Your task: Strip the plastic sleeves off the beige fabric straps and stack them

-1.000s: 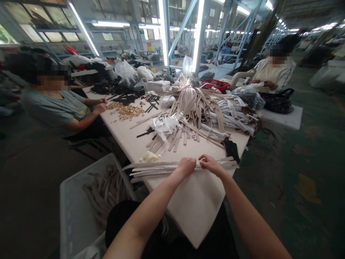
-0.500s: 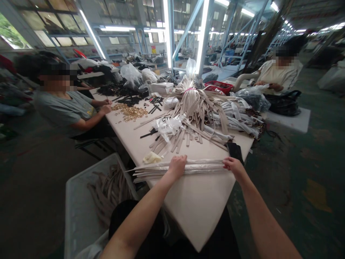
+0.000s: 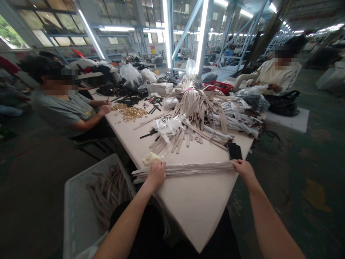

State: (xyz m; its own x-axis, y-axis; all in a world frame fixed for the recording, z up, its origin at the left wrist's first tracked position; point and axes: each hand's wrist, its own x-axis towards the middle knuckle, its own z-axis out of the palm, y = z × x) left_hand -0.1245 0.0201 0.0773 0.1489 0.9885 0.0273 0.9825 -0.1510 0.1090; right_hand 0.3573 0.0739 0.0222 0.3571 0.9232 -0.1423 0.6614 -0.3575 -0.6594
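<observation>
A long bundle of flat strips in clear plastic point(image 3: 185, 169) lies across the near corner of the cream table point(image 3: 194, 205). My left hand point(image 3: 155, 175) grips its left part, close to a crumpled cream cloth point(image 3: 151, 158). My right hand point(image 3: 244, 171) holds its right end, just below a black phone point(image 3: 234, 151). Behind the bundle rises a large heap of beige straps point(image 3: 191, 108), with loose white plastic point(image 3: 168, 126) at its front. Gold buckles point(image 3: 130, 113) lie further along the table.
A grey bin of beige straps point(image 3: 72, 205) stands at my left, below the table edge. Seated co-workers in a grey shirt point(image 3: 64, 113) and a white shirt point(image 3: 277, 77) flank the table. A red basket point(image 3: 218, 86), a white box point(image 3: 161, 87) and plastic bags stand beyond.
My hands have moved apart along the bundle, the left hand sliding left and the right hand sliding right. The bundle now lies straighter and tighter.
</observation>
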